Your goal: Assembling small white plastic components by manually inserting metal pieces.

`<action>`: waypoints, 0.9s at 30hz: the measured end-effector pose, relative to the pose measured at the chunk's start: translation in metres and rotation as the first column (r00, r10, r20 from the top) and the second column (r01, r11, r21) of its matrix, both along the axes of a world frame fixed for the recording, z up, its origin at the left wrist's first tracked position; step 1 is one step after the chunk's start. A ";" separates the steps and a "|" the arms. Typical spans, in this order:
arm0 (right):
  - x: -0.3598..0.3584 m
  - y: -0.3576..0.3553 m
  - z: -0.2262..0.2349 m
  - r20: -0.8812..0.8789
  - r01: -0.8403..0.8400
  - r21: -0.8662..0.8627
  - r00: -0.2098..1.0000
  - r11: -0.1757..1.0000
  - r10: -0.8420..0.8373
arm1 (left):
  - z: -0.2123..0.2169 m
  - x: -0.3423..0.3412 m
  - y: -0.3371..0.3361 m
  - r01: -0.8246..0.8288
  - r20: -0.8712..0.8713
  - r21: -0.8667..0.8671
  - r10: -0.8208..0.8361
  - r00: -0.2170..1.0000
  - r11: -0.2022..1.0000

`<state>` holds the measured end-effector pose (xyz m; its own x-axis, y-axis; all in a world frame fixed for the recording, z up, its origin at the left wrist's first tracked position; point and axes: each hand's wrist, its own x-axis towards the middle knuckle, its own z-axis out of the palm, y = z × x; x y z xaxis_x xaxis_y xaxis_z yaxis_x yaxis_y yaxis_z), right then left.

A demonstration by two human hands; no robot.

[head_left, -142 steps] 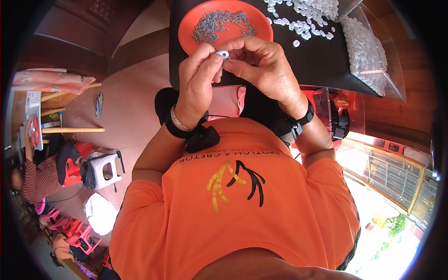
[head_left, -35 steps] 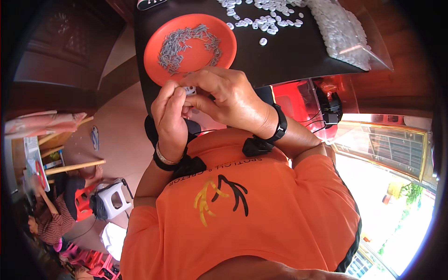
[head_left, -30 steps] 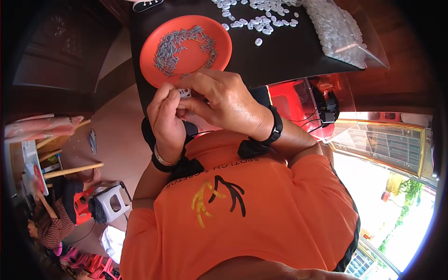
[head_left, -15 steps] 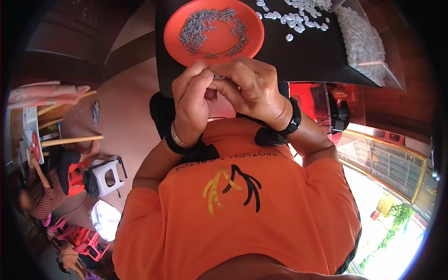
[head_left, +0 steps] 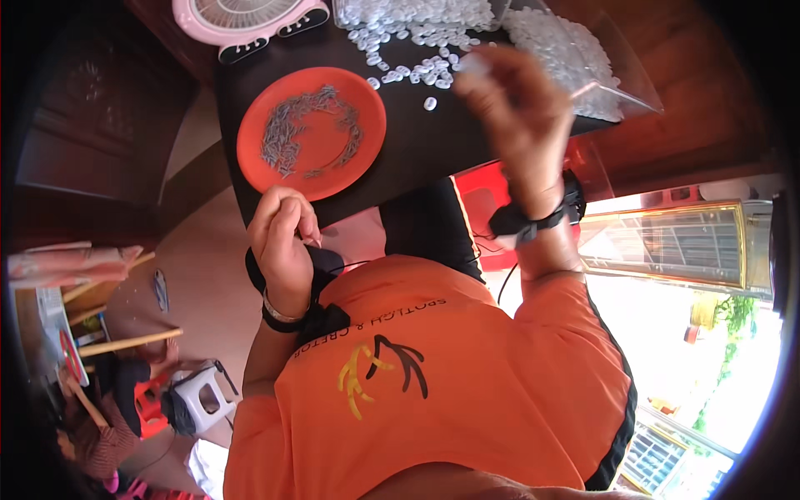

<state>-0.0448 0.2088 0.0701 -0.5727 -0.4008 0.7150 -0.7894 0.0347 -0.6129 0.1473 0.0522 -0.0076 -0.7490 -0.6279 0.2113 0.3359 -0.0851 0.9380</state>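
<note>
My left hand hangs at the near edge of the black table, just below the orange plate, with its fingers curled shut; nothing shows in them. The plate holds several small grey metal pieces. My right hand is raised and blurred over the table's right side, beside the loose pile of small clear plastic pieces. A small clear piece sits pinched at its fingertips. A black band wraps my right wrist.
A pink fan stands at the table's far edge. A clear bag of plastic pieces lies at the far right. A red object is under the table. Lower left, a person sits near a white stool.
My hands were together at my chest working a small piece. They have separated: the right hand has swung up and right toward the clear pile, while the left stays low at the table edge.
</note>
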 end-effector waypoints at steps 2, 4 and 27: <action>-0.033 0.031 0.029 -0.161 0.294 -0.036 0.941 0.955 -0.296 | 0.003 -0.003 0.001 0.058 0.011 0.014 -0.058 0.998 0.998; -0.062 0.042 0.054 -0.091 0.405 -0.115 0.905 0.907 -0.416 | 0.002 -0.003 0.000 0.065 0.041 0.017 -0.066 0.997 0.998; -0.170 -0.022 -0.083 -0.366 0.324 0.776 0.930 0.542 -0.031 | -0.015 -0.002 -0.008 0.032 0.076 0.141 -0.043 0.996 0.989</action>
